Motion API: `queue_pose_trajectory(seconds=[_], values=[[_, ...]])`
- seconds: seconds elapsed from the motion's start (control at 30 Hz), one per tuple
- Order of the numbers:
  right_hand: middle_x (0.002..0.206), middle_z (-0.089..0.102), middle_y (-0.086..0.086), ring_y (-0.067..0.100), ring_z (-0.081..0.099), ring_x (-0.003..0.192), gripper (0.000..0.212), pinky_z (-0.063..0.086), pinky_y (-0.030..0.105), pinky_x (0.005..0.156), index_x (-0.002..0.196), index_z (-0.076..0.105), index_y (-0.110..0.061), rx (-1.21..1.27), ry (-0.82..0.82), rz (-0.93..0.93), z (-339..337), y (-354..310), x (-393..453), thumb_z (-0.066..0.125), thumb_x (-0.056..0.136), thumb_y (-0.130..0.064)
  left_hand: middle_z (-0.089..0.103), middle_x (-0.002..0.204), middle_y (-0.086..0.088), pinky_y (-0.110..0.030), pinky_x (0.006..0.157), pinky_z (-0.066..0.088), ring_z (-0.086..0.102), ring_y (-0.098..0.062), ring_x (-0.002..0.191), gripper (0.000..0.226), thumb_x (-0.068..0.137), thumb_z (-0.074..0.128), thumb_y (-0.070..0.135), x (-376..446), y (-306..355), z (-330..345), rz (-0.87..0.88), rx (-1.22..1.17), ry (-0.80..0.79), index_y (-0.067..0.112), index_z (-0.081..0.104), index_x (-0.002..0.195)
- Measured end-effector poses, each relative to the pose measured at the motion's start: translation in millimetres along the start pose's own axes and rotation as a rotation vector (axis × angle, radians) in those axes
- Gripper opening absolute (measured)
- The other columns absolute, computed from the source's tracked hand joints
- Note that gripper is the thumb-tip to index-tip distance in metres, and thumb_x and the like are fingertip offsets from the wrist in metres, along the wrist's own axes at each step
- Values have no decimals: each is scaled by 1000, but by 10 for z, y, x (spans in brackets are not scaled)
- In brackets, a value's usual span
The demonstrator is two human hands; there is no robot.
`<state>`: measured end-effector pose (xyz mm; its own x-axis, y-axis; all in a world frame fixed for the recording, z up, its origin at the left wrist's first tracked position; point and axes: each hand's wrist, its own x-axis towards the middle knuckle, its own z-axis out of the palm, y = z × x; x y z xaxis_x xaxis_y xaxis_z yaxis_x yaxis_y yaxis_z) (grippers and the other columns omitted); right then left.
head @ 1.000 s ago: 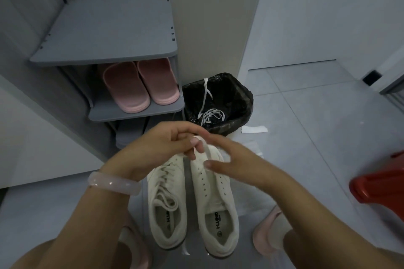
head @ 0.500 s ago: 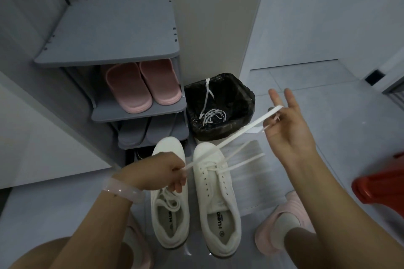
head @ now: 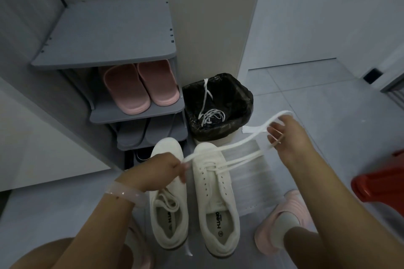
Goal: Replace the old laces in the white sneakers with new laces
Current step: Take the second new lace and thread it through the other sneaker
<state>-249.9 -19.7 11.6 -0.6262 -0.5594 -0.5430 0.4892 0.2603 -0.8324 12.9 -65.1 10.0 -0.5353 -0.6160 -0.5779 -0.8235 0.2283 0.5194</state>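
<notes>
Two white sneakers stand side by side on the floor, toes away from me. The left sneaker (head: 169,214) is laced. The right sneaker (head: 216,199) has a white lace (head: 238,160) through its front eyelets only. My left hand (head: 166,168) pinches one end of that lace over the left sneaker's toe. My right hand (head: 288,135) holds the looped lace strands, pulled out to the right above the floor. Old white laces (head: 211,114) lie in the black-lined bin (head: 237,91).
A grey shoe rack (head: 105,35) stands at the left with pink slippers (head: 140,87) on a shelf. A paper sheet (head: 251,178) lies right of the sneakers. A red stool (head: 380,183) is at the right edge. My feet wear pink slippers (head: 282,220).
My hands came apart from the right sneaker's toe. The right hand drew the lace out to the right, then dropped slightly; the left hand stays pinching the other end.
</notes>
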Motion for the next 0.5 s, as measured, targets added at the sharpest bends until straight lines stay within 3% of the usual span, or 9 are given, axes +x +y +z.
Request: queue_pose_trajectory(seconds=[0.1, 0.2, 0.3, 0.37, 0.4, 0.5], values=[[119, 49, 6, 19, 49, 103, 37, 36, 27, 82, 129, 44, -19, -529, -106, -207, 91, 179, -80, 49, 92, -14, 50, 63, 2, -9, 52, 37, 45, -5, 55, 39, 97, 40, 33, 132, 69, 118, -15, -252, 91, 5, 66, 92], [125, 50, 8, 16, 48, 104, 36, 32, 19, 82, 127, 50, -15, -926, -286, -394, 181, 392, -179, 49, 92, -11, 49, 67, 0, -15, 57, 38, 45, -8, 60, 31, 99, 38, 27, 218, 123, 267, -22, -371, -30, 5, 58, 97], [118, 60, 7, 18, 54, 103, 30, 36, 20, 76, 120, 57, -14, -1248, -487, -388, 222, 565, -237, 47, 92, -16, 41, 63, -2, -23, 59, 33, 39, -10, 60, 32, 98, 40, 28, 309, 120, 377, 30, -185, -5, 11, 48, 72], [116, 62, 7, 21, 56, 105, 28, 41, 24, 81, 118, 57, -15, -1378, -566, -368, 213, 637, -273, 46, 93, -19, 45, 61, -3, -29, 62, 38, 42, -11, 58, 36, 95, 48, 23, 365, 104, 439, 53, -177, 91, 10, 49, 62], [116, 62, 8, 21, 57, 105, 28, 42, 25, 82, 118, 57, -14, -1411, -587, -358, 203, 668, -281, 46, 93, -21, 51, 64, -5, -28, 63, 43, 47, -10, 58, 31, 93, 52, 19, 383, 94, 457, 44, -222, 149, 6, 58, 66], [110, 63, 8, 23, 58, 100, 24, 44, 27, 78, 110, 59, -12, -1455, -588, -372, 181, 734, -278, 44, 93, -21, 58, 63, -3, -8, 50, 46, 54, -2, 52, 14, 88, 54, -2, 409, 103, 499, -16, -469, 241, -8, 66, 87]])
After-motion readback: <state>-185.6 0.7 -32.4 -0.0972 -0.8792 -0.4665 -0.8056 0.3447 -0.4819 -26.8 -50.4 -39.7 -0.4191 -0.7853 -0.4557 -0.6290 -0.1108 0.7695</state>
